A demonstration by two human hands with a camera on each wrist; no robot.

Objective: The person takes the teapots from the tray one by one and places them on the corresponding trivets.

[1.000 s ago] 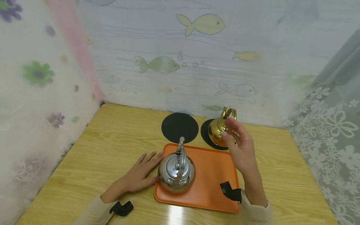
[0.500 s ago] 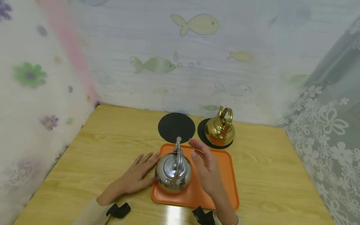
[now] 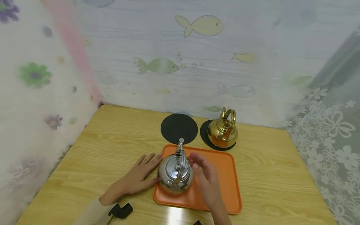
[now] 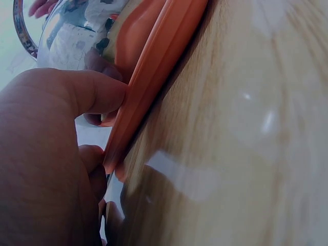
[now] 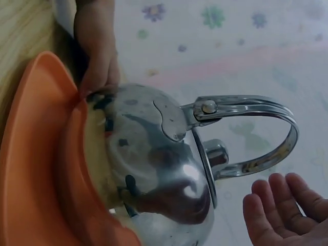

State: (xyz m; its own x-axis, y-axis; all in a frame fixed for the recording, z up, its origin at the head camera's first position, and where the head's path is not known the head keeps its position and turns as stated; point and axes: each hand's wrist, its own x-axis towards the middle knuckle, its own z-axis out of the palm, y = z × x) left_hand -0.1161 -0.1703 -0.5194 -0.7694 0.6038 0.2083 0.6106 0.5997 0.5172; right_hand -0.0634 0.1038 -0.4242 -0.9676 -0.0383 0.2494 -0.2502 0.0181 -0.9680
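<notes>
A shiny silver kettle [image 3: 170, 182] stands upright on the left part of the orange tray [image 3: 223, 178]. Its arched handle [image 5: 289, 123] is raised over the lid. My left hand [image 3: 137, 176] lies beside the tray with fingers spread; in the left wrist view, the thumb [image 4: 100, 92] and a fingertip touch the tray's outer rim. To the right of the kettle, my right hand [image 3: 208, 179] hovers over the tray, fingers slightly bent and nothing held. The right wrist view shows a gap between its fingertips and the handle.
Behind the tray lies a round black mat [image 3: 179, 128]. A gold kettle [image 3: 220, 134] sits on a second black mat [image 3: 204, 134] at the back right. The wooden table [image 3: 267, 175] meets a fish-patterned wall covering [image 3: 140, 90] at its far edge.
My right hand has come from the gold kettle leftward and down to the silver kettle's right side. The left hand and both kettles have stayed in place.
</notes>
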